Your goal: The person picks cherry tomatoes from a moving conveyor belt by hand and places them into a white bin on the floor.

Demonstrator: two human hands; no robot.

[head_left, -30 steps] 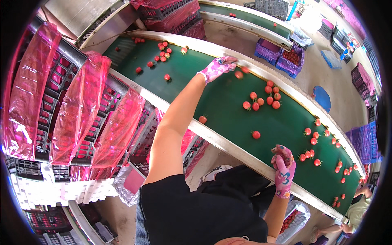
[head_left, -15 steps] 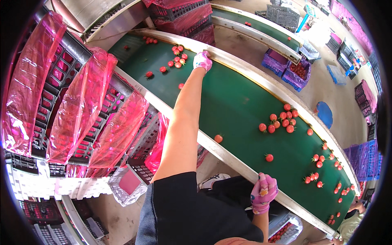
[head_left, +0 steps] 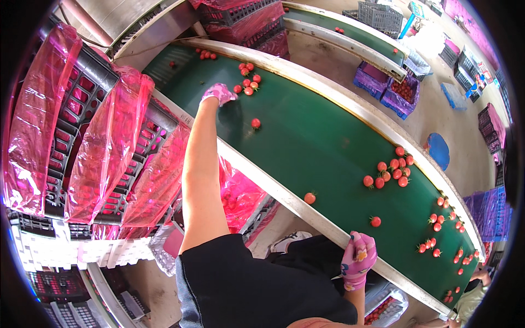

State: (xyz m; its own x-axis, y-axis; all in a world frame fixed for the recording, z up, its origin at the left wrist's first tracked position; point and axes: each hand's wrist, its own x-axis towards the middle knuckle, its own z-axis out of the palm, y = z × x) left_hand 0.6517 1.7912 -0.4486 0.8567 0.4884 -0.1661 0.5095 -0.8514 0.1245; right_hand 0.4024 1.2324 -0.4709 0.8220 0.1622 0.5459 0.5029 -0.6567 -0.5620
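My left hand [head_left: 220, 94], in a pink patterned glove, reaches across the green conveyor belt [head_left: 295, 136]. Its fingers are curled down close to the belt, and whatever lies under or in them is hidden. Just beyond the fingertips is a small cluster of red cherry tomatoes [head_left: 249, 83]. A single cherry tomato [head_left: 256, 123] lies to the right of that hand. Over the near metal rail [head_left: 295, 208], my right hand [head_left: 359, 259] is closed in a flowered pink glove; its contents cannot be seen. A lone tomato [head_left: 375, 221] sits on the belt beyond it.
More tomatoes [head_left: 395, 167] lie in groups toward the belt's right end. Black crates with pink plastic film [head_left: 109, 147] stand at left. A second conveyor [head_left: 350, 38] runs beyond, beside a purple-lined crate [head_left: 401, 95]. Another person's arm [head_left: 481, 277] shows at far right.
My left hand has moved left and nearer, from the far rail to the belt's middle; two tomatoes there are no longer visible. The other tomatoes have shifted rightward. My right hand stays closed.
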